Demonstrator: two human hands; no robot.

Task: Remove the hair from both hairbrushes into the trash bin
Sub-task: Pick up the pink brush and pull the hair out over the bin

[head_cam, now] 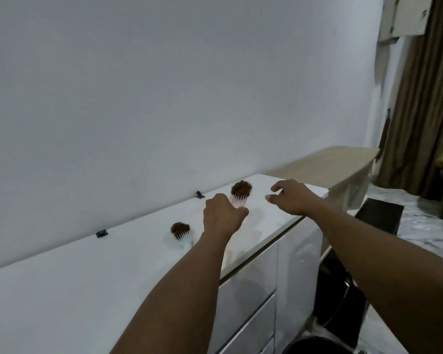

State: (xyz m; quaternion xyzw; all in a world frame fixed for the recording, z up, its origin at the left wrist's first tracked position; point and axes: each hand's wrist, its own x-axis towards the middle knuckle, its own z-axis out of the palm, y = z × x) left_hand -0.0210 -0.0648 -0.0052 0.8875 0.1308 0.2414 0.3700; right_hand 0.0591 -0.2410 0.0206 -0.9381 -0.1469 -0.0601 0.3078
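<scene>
Two pale hairbrushes lie on the white cabinet top [62,277], each with a clump of brown hair in its bristles. The farther hairbrush [241,192] has its handle under my left hand [223,215], whose fingers are curled around it. The nearer hairbrush [180,232] lies untouched to the left of my left forearm. My right hand [292,198] hovers to the right of the farther brush, fingers apart and holding nothing. The rim of a dark round trash bin [317,347] shows on the floor at the bottom edge.
Two small black clips [101,233] [200,194] sit where the cabinet meets the wall. A beige counter [330,164] extends beyond the cabinet. A black box [379,215] stands on the floor at right, near brown curtains [425,98].
</scene>
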